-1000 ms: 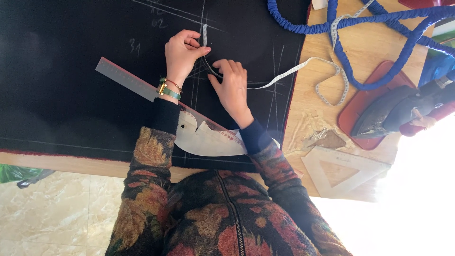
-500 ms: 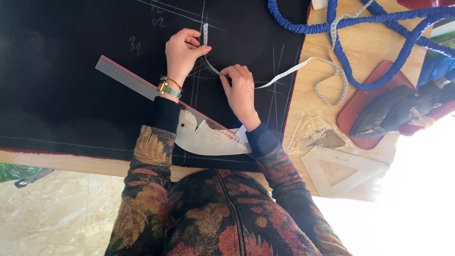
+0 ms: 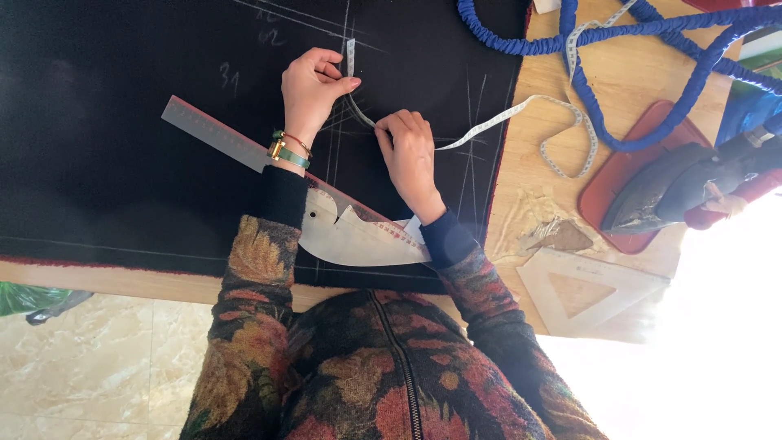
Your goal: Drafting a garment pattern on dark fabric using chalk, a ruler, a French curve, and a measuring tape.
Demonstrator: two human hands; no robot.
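A black cloth [image 3: 122,122] with chalk lines covers the wooden table. My left hand [image 3: 309,90] pinches one end of a white measuring tape [image 3: 505,114] against the cloth, the tape's tip standing up past my fingers. My right hand [image 3: 407,155] presses the same tape down a little lower and to the right, so the tape bends in a curve between the two hands. The rest of the tape trails right onto the bare wood. A metal curved ruler [image 3: 350,236] lies under my forearms.
A long straight ruler [image 3: 212,130] runs diagonally across the cloth. A blue cloth-covered cord [image 3: 619,73] loops at the upper right. A flat iron [image 3: 676,187] rests on a red mat [image 3: 619,171]. A clear set square [image 3: 586,293] lies near the table's edge.
My right hand has slid up and left along the tape, closer to the left hand. The left hand has stayed in place.
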